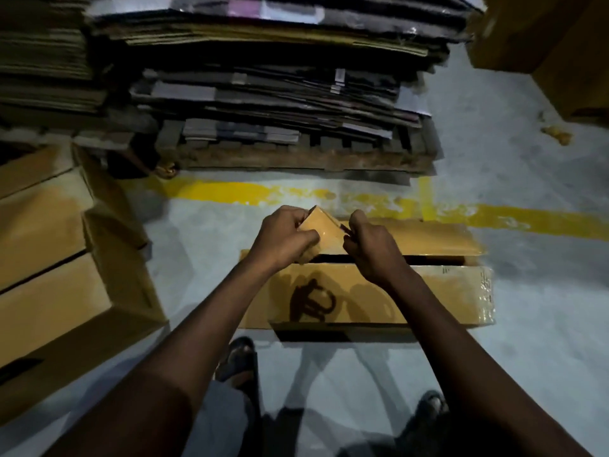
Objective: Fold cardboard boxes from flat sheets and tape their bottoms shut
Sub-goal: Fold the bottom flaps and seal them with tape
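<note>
A brown cardboard box (pixel 369 298) lies on the grey floor in front of me, with a dark printed mark on its near flap. A dark gap runs between that flap and the far flap (pixel 428 239). Glossy tape wraps the box's right end (pixel 486 291). Above the box's left part, my left hand (pixel 283 240) grips a tan, glossy piece (pixel 321 230) that looks like brown packing tape. My right hand (pixel 370 247) pinches its right edge with curled fingers. I cannot tell whether this piece is a roll or a strip.
Flat cardboard sheets (pixel 280 87) are stacked on a wooden pallet (pixel 296 158) just beyond a yellow floor line (pixel 527 221). Assembled boxes (pixel 49 258) stand close on the left, more boxes (pixel 560 44) at the upper right. My sandalled feet (pixel 240 357) are near the box's front edge.
</note>
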`<state>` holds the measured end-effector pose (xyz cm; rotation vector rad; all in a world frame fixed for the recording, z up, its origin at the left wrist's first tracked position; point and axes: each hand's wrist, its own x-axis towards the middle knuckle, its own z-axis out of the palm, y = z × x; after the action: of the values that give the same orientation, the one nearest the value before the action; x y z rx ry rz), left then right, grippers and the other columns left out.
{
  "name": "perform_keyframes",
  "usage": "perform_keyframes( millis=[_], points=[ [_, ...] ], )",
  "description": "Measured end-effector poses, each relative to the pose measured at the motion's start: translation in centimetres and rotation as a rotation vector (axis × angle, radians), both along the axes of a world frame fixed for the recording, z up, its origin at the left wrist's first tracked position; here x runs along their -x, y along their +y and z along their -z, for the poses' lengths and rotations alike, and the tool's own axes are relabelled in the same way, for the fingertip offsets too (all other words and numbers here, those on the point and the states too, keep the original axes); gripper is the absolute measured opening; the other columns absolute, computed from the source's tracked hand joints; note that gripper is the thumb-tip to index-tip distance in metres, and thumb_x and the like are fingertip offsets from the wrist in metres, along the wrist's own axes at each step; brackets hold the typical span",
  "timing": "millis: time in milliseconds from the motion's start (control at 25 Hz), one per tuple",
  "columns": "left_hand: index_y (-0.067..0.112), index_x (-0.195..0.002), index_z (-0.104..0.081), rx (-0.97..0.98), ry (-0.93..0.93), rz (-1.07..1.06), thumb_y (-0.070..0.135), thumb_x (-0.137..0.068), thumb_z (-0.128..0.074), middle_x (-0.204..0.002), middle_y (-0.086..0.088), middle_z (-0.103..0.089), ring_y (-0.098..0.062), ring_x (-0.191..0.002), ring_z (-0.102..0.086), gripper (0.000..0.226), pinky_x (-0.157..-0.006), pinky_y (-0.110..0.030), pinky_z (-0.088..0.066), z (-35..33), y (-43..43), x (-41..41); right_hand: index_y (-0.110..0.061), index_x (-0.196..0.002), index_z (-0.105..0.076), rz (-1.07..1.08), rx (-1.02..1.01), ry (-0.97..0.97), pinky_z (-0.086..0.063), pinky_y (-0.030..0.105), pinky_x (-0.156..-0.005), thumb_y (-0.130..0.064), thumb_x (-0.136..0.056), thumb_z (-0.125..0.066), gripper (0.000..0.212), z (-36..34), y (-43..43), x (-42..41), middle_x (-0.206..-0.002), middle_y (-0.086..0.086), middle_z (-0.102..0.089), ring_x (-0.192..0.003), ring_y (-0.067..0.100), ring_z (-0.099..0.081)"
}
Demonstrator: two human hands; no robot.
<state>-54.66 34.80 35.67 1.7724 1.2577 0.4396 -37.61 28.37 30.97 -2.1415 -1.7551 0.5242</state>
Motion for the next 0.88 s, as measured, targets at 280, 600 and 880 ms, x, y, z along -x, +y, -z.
perform_keyframes(
  millis=[280, 600, 880],
  points=[
    [0.021, -0.099, -0.048, 0.187, -0.008, 0.057, 0.010, -0.080, -0.066, -0.089, -0.005, -0.064, -0.024, -0.076, -0.061, 0.029, -0.069, -0.043, -0.052, 1.9, 1.4, -1.4, -0.024, -0.102, -0.052, -0.039, 0.045, 0.398, -0.044, 0.045, -0.065, -0.026, -0.086, -0.057, 0.017, -0.8, -0.4, -2.3, -0.077, -0.002, -0.061, -0.073, 0.026, -0.057],
    [0.025, -0.097, -0.046, 0.217, -0.174, 0.274, 0.013, -0.074, -0.074, -0.083, -0.006, -0.067, -0.024, -0.071, -0.063, 0.038, -0.061, -0.043, -0.053, 2.8, 1.3, -2.5, 0.003, -0.097, -0.068, -0.227, 0.537, 0.857, -0.048, 0.030, -0.065, -0.017, -0.101, -0.053, 0.025, -1.2, -1.1, -5.8, -0.083, 0.013, -0.073, -0.070, 0.025, -0.060],
    [0.026, -0.113, -0.059, 0.142, -0.033, 0.213, 0.006, -0.080, -0.072, -0.105, -0.001, -0.068, -0.016, -0.101, -0.065, 0.041, -0.077, -0.031, -0.054, 3.3, 1.1, -3.3, -0.025, -0.084, -0.051, -0.149, 0.307, 0.388, -0.045, 0.042, -0.072, -0.034, -0.101, -0.043, 0.020, 0.7, -1.1, -4.7, -0.083, 0.002, -0.060, -0.080, 0.026, -0.059]
  ],
)
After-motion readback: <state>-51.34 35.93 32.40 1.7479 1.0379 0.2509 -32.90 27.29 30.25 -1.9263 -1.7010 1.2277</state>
